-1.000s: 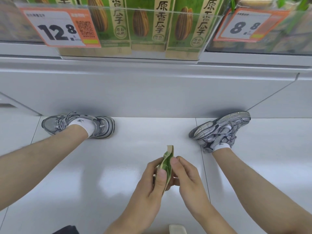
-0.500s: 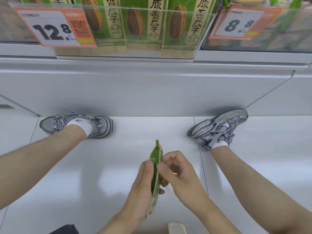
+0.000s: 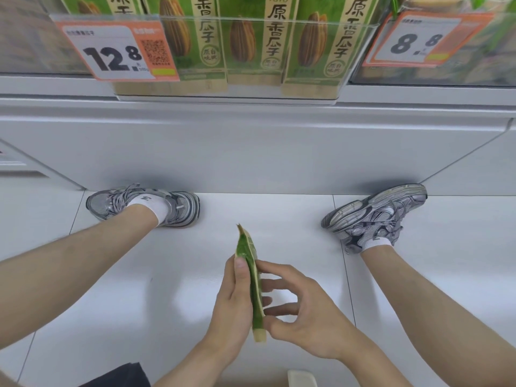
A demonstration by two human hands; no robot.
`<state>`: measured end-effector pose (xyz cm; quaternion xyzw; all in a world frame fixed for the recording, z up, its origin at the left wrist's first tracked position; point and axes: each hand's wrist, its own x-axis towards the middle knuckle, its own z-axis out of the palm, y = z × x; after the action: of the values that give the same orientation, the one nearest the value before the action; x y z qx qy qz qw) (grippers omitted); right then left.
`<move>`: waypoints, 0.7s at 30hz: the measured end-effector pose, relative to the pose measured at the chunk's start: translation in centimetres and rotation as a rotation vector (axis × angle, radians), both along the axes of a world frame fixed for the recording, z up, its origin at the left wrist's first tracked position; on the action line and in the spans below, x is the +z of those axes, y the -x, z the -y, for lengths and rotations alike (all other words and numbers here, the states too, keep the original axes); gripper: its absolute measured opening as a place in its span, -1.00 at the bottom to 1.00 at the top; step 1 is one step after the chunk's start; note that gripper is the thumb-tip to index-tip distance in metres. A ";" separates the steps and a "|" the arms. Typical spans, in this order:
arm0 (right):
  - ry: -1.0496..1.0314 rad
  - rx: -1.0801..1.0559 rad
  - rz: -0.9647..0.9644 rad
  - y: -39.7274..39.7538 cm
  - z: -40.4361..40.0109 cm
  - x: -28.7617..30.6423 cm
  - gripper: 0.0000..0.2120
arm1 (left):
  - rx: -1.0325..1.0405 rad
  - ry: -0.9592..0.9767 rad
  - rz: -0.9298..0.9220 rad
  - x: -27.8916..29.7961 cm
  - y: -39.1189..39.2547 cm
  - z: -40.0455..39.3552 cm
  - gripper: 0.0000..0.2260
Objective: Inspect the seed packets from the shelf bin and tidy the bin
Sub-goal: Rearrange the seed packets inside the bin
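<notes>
The left hand pinched the seed packet edge-on above the near floor; the right hand, fingers spread, touched it. That thin grip risked a drop.

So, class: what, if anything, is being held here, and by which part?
The left hand grips a green seed packet, seen edge-on, around its middle; the right hand touches its lower edge.
</notes>
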<state>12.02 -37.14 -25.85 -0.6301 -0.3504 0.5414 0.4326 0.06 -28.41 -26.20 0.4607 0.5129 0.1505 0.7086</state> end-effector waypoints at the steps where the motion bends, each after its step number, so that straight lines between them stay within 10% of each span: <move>1: -0.004 -0.009 -0.002 -0.1 0.0 -0.1 -0.32 | 0.002 0.018 0.005 0.0 0.0 -0.1 -0.54; 10: -0.010 -0.025 0.106 -0.1 0.2 -0.6 -0.16 | 0.079 0.341 0.169 0.7 -0.1 -0.9 -0.48; 21: -0.005 -0.353 0.034 -1.9 -0.1 -0.9 -0.47 | -0.099 -0.102 0.050 -0.1 0.1 -1.9 -0.63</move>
<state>13.88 -37.04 -26.79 -0.6897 -0.2428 0.4456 0.5165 0.00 -26.54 -26.30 0.5172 0.4631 0.1527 0.7034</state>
